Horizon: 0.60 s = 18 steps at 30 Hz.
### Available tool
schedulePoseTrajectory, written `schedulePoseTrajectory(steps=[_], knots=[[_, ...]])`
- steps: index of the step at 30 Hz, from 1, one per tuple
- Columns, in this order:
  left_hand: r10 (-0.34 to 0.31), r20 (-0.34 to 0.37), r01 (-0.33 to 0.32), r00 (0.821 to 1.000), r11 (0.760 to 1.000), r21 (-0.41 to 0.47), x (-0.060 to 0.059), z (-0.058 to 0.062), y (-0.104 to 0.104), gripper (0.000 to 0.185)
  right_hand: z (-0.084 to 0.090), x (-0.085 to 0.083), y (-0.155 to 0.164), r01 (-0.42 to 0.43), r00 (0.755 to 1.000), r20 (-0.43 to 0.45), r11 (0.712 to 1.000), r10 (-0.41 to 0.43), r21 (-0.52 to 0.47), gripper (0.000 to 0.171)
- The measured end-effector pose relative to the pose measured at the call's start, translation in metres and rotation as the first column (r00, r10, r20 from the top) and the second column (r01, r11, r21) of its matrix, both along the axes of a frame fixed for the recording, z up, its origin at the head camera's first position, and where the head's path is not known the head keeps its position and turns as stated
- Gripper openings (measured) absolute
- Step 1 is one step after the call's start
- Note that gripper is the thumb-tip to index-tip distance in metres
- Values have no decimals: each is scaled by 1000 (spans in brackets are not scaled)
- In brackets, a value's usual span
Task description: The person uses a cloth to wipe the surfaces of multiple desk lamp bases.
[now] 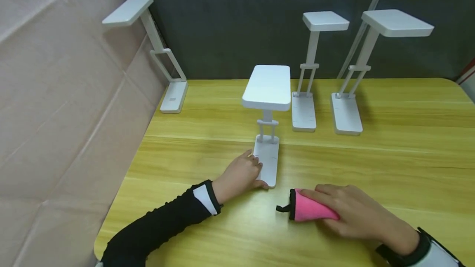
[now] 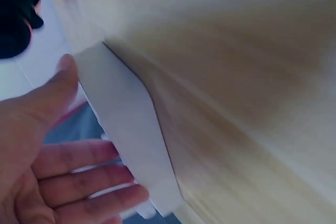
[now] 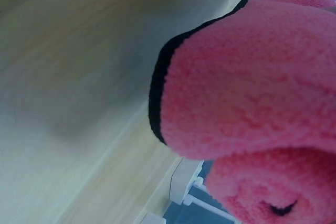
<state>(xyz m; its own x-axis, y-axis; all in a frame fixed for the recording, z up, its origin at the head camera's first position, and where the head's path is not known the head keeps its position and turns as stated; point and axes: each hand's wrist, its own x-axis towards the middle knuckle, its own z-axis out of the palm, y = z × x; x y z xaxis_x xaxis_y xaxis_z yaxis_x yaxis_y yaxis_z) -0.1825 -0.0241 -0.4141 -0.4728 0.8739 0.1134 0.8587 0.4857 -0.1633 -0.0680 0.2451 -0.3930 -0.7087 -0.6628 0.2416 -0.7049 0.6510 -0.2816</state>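
Observation:
The nearest white desk lamp (image 1: 268,94) stands upright in the middle of the yellow wooden table (image 1: 389,164). My left hand (image 1: 256,172) holds its flat base (image 1: 270,164) at the left edge, thumb at the near corner and fingers on top. In the left wrist view that base (image 2: 126,124) lies between my thumb (image 2: 58,87) and fingers (image 2: 84,182). My right hand (image 1: 334,211) lies over a folded pink cloth (image 1: 308,211) with black trim, holding it against the table just right of the lamp base. The cloth (image 3: 247,87) fills the right wrist view.
Three more white folding lamps stand behind: one at the far left by the cardboard wall (image 1: 172,96), two side by side at the back right (image 1: 304,110) (image 1: 346,112). A dark curtain closes the back. The table's left edge runs along the cardboard.

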Motion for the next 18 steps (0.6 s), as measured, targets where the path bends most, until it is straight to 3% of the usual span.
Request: schedulePoseTrajectory(steps=[5, 11, 15, 18], knots=[[-36, -118, 28, 992, 997, -74, 11, 3, 15, 59, 1, -1, 5, 20, 999, -34, 1000, -19, 13, 63], [-38, -161, 27, 986, 997, -74, 12, 7, 23, 58, 7, -7, 6, 23, 999, -48, 1000, -22, 21, 62], [-44, -32, 46, 999, 997, 60, 5, 9, 16, 57, 9, -19, 9, 40, 997, -60, 999, -38, 37, 61], [-22, 85, 6, 996, 983, 185, -11, 12, 4, 69, 13, -35, 8, 73, 996, -50, 995, -70, 68, 60]])
